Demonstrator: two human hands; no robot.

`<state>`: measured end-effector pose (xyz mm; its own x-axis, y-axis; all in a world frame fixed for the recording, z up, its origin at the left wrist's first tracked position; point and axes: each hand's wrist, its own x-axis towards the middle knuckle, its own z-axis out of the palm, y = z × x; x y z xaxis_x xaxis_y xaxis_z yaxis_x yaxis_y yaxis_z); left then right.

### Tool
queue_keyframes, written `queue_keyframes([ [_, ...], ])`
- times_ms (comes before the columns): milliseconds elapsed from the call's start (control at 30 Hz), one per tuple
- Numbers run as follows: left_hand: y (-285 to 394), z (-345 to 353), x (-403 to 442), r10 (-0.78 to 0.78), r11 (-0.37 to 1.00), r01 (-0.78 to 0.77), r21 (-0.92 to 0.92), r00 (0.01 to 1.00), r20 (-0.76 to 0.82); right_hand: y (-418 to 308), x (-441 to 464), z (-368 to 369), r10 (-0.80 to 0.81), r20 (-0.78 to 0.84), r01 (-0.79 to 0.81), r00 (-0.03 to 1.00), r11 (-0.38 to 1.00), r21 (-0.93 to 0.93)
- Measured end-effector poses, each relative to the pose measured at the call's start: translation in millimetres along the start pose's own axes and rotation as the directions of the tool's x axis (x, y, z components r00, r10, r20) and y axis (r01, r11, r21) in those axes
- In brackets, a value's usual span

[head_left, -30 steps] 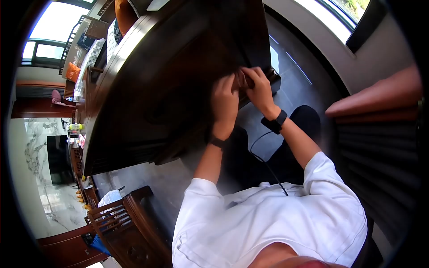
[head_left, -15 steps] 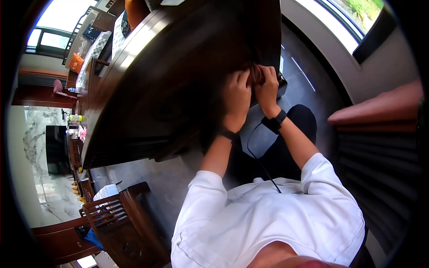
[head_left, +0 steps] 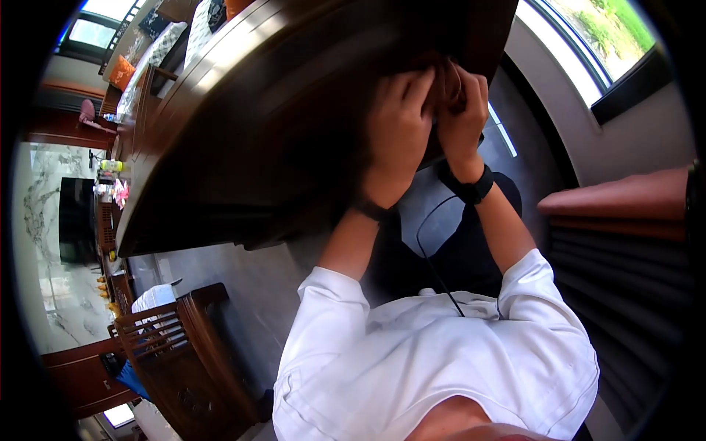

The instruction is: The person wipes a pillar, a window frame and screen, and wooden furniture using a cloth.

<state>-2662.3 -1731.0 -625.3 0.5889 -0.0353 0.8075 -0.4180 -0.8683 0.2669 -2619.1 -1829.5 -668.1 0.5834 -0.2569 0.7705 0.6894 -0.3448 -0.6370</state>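
My right hand (head_left: 463, 121) is closed around a reddish-brown, leather-like thing (head_left: 446, 84) with a curved, folded edge; its exact kind I cannot make out. Beside it, my left hand (head_left: 401, 132) has its fingers bent and its fingertips at the left side of the same thing. What the left fingers pinch is hidden. Both hands are in front of a large dark wooden piece of furniture (head_left: 294, 95), whose surface is deep in shadow. A black band circles each wrist, and a thin black cable (head_left: 423, 239) hangs below the right one.
A carved wooden chair (head_left: 195, 360) stands at lower left on the grey floor (head_left: 235, 283). To the right are a dark curtain (head_left: 610, 264) and a window (head_left: 596, 37). Bottles and pink tissue (head_left: 120, 192) lie beyond the furniture's left edge.
Both hands have moved up in view and look larger, still together at the brown thing. The view has shifted slightly, with the chair and the room at left displaced leftward.
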Motion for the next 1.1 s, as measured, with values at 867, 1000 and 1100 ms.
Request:
queue_keyframes([
  [867,-39,-53,-54,-0.189,0.98,0.184,-0.077,0.979,-0.072,-35,-67,44,0.049,0.12,-0.055,0.992,0.997,0.048],
  [1000,-57,-57,-92,-0.296,0.953,0.291,-0.09,0.953,-0.057,-25,-104,52,-0.032,0.229,0.026,0.973,0.999,0.027],
  [1100,-70,-80,-115,-0.362,0.932,0.359,-0.049,0.926,-0.108,-47,-120,66,-0.019,0.32,-0.013,0.947,0.995,0.099],
])
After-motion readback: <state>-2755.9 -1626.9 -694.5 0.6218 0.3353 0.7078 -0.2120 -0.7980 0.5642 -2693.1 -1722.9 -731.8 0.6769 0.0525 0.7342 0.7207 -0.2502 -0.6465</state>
